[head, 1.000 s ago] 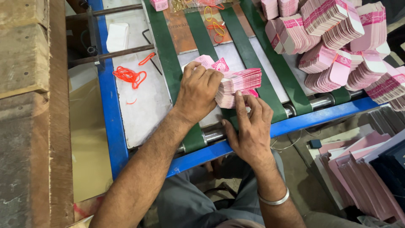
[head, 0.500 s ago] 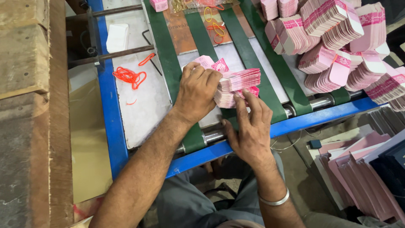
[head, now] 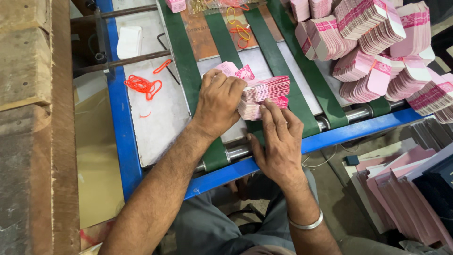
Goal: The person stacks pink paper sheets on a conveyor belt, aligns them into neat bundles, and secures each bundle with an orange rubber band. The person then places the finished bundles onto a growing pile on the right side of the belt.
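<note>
A stack of pink and white paper envelopes [head: 267, 88] lies fanned on the conveyor table, across a green belt [head: 283, 71]. My left hand [head: 218, 101] covers the stack's left end and grips it from above. My right hand [head: 281, 141] presses on the near edge of the stack with its fingers spread flat. A couple of loose pink envelopes [head: 236, 72] stick out just beyond my left hand's knuckles.
Bundled pink envelope stacks [head: 377, 52] are piled at the right end of the table. Orange rubber bands [head: 142, 85] lie on the grey plate at left. The blue frame rail [head: 330, 137] runs along the near edge. Pink sheets [head: 401, 189] lie on the floor at right.
</note>
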